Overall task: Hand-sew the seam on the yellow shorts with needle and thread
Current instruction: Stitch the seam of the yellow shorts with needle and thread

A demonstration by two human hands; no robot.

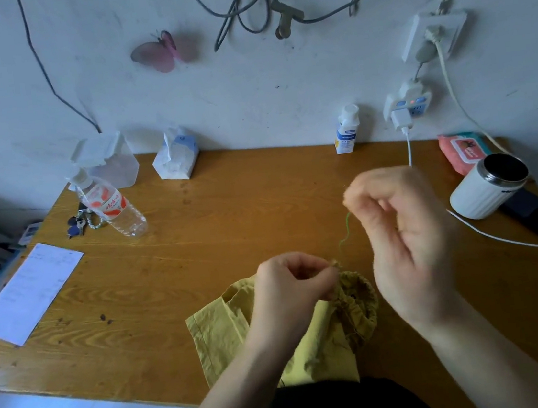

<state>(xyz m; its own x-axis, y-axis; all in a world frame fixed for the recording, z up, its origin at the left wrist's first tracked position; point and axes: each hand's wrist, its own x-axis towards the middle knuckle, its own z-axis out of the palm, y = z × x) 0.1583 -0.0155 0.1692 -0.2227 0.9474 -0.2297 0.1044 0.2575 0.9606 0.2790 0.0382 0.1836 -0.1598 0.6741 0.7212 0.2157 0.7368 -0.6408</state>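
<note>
1. pulling the thread [345,233] taut: right hand [407,241] fingers, curled, pinch its top; draw gently.
2. left hand [290,291] fingers pinch the yellow shorts [220,331] seam at the counter [227,209] near edge; hold firm.

left hand [291,286]: low, fingertips pinched | right hand [404,238]: raised, fingers curled

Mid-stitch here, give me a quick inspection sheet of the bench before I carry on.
Surface: wooden table, dark spots.
Job's things: yellow shorts bunched at near edge; green thread rises from them; needle not discernible.
Clutter: water bottle, keys, paper sheet, tissue pack, white mug, wet wipes.
Hands: left hand pinches the shorts; right hand, blurred, raised, pinches the thread.
Cables: white charger cable crosses table's right side.
Surroundings: white wall, socket, hanging cords, pink butterfly.
</note>
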